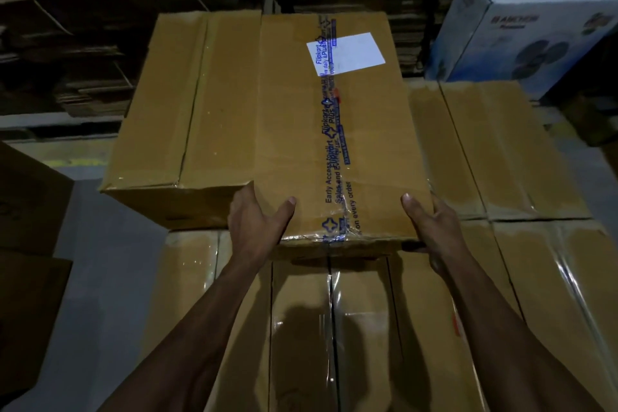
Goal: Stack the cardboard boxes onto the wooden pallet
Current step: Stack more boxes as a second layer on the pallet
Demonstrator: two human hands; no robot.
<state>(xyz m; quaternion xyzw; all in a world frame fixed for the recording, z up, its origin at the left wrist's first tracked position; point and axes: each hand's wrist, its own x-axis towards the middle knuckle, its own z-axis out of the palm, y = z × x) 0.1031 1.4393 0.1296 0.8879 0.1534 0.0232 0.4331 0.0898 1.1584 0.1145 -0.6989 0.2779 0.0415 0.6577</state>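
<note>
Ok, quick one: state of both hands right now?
Left hand: grips the near left corner of the printed-tape box.
Right hand: grips its near right corner.

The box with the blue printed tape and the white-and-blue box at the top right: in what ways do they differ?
The taped box is plain brown cardboard; the white-and-blue box has a printed picture and lettering. The taped box bears a white label and blue tape; none shows on the white-and-blue box. The left hand and right hand grip the taped box's near corners; nothing touches the other. Both rest on the lower brown boxes.
</note>
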